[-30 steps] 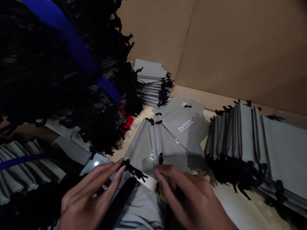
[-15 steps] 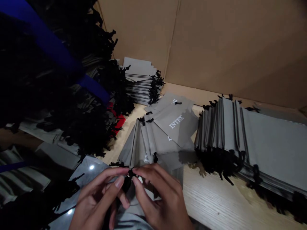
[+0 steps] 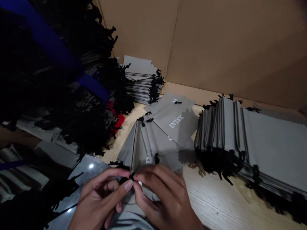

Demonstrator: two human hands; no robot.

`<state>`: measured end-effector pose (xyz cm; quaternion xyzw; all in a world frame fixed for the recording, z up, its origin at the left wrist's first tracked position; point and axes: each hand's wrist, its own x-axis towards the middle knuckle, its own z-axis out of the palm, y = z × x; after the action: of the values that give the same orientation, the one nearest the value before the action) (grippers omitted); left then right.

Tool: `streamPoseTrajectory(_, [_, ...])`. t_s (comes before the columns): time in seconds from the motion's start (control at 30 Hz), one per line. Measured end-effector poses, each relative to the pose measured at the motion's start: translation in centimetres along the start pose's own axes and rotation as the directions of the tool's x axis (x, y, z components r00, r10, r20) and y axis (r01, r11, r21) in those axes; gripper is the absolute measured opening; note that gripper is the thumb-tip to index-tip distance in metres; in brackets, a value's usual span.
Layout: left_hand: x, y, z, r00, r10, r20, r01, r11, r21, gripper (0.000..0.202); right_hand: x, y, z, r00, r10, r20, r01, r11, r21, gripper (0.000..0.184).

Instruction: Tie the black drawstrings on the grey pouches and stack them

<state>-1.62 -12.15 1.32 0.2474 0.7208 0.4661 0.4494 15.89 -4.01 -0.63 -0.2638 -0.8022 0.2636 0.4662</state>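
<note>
At the bottom centre, my left hand [image 3: 102, 196] pinches a short black drawstring cord [image 3: 131, 176] between thumb and forefinger. My right hand [image 3: 165, 191] meets it from the other side, its thumb and forefinger closed on the same cord. A small white bit [image 3: 140, 183] shows by the right thumb; its kind is unclear. Just beyond the fingertips stands the folded corner of a grey drawstring pouch [image 3: 135, 147]. Behind it, loose grey pouches lie overlapped, the top pouch [image 3: 176, 123] lettered INTEX. My other fingers partly hide the cord's ends.
A row of grey pouches [image 3: 227, 127] with black cords stands at the right. Farther back is a neat pouch stack [image 3: 137, 64]. Dark bundles with a blue strap [image 3: 93, 86] crowd the left. Cardboard [image 3: 216, 48] walls off the back of the wooden table [image 3: 208, 198].
Both hands have shifted slightly downward, and the left thumb has moved right onto the cord. The white bit at the right thumb now shows more clearly.
</note>
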Motion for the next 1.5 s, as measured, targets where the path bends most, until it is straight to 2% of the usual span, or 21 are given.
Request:
streamPoseTrajectory(0.17, [0.6, -0.5, 0.4, 0.998, -0.044, 0.041, 0.047, 0.996, -0.074, 0.047, 0.5, 0.4, -1.7, 0.991, -0.059, 0.120, 0.071, 0.993, -0.097, 0.006])
streamPoseTrajectory(0.3, [0.8, -0.5, 0.8, 0.996, -0.072, 0.055, 0.079, 0.988, -0.135, 0.054, 0.3, 0.6, -1.9, 0.988, -0.086, 0.128, 0.102, 0.987, -0.124, 0.008])
streamPoseTrajectory(0.4, [0.7, -0.5, 0.9, 0.998, -0.049, 0.050, 0.056, 0.987, -0.151, 0.051, 0.2, 0.6, -1.5, 0.987, -0.114, 0.111, 0.132, 0.977, -0.170, 0.014])
streamPoseTrajectory(0.53, [0.4, -1.0, 0.8, 0.996, -0.029, 0.081, 0.034, 0.997, -0.067, 0.046, 0.1, 0.3, -0.8, 0.988, -0.146, 0.056, 0.155, 0.956, -0.247, 0.019])
streamPoseTrajectory(0.67, [-0.3, -0.6, 0.8, 0.995, -0.010, 0.097, 0.007, 0.999, 0.034, 0.044, -0.1, 0.2, -0.4, 0.993, -0.117, 0.030, 0.121, 0.976, -0.183, 0.024])
streamPoseTrajectory(0.73, [-0.6, 0.2, 0.8, 0.995, 0.041, 0.093, -0.052, 0.992, 0.114, 0.039, -0.2, 0.2, -0.4, 0.997, -0.070, 0.026, 0.072, 0.992, -0.107, 0.025])
streamPoseTrajectory(0.8, [-0.6, 1.1, 0.8, 0.986, 0.147, 0.082, -0.162, 0.964, 0.211, 0.029, -0.1, 0.2, -0.6, 0.999, -0.019, 0.033, 0.020, 0.999, -0.037, 0.023])
streamPoseTrajectory(0.87, [-0.3, 1.9, 0.6, 0.945, 0.307, 0.116, -0.328, 0.895, 0.301, 0.014, 0.1, 0.0, -0.8, 0.999, 0.017, 0.033, -0.017, 1.000, -0.002, 0.023])
streamPoseTrajectory(0.93, [0.3, 2.3, 0.2, 0.863, 0.458, 0.214, -0.506, 0.785, 0.358, 0.003, 0.3, -0.1, -1.0, 0.999, 0.031, 0.034, -0.031, 0.999, 0.010, 0.026])
streamPoseTrajectory(1.0, [0.9, 2.5, -0.2, 0.782, 0.543, 0.305, -0.623, 0.682, 0.384, 0.006, 0.4, -0.1, -1.2, 0.999, 0.040, 0.035, -0.041, 0.999, 0.023, 0.027])
streamPoseTrajectory(1.1, [1.4, 2.6, -0.6, 0.730, 0.584, 0.355, -0.684, 0.606, 0.406, 0.009, 0.3, 0.0, -1.2, 0.998, 0.057, 0.032, -0.060, 0.996, 0.070, 0.026])
streamPoseTrajectory(1.37, [1.8, 3.3, -0.2, 0.620, 0.654, 0.433, -0.784, 0.536, 0.313, 0.026, 0.1, 0.0, -1.7, 0.989, 0.141, 0.034, -0.145, 0.965, 0.220, 0.038])
streamPoseTrajectory(1.5, [1.9, 3.3, 0.0, 0.593, 0.682, 0.428, -0.805, 0.513, 0.298, 0.028, 0.2, -0.1, -2.0, 0.983, 0.183, 0.013, -0.180, 0.954, 0.241, 0.038])
